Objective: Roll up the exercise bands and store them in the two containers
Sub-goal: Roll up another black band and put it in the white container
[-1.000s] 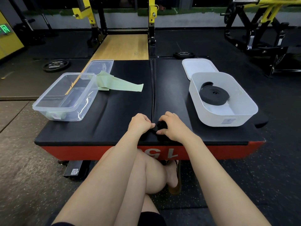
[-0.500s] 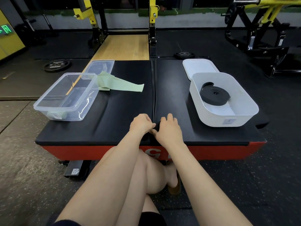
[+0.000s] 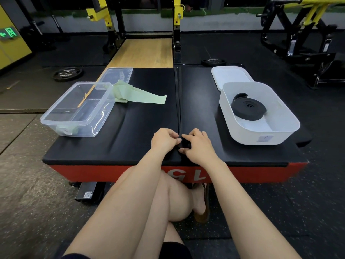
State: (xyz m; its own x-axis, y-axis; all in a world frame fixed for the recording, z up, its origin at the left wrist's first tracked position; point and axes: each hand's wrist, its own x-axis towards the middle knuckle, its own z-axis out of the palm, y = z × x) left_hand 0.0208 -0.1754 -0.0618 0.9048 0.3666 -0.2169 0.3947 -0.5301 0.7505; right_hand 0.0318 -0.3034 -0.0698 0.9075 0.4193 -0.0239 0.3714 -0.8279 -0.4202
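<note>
Right now both hands are pinching a small black band roll [image 3: 183, 144] at the mat's [image 3: 141, 131] near edge: left hand [image 3: 164, 140] and right hand [image 3: 197, 146] curled round it. The white container [image 3: 280, 136] is sitting nearer the right hand.

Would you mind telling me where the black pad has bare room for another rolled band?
Bare pad lies between the clear container and the centre seam, below the green band; also between seam and white container. Crowded where both hands work at the near edge.
</note>
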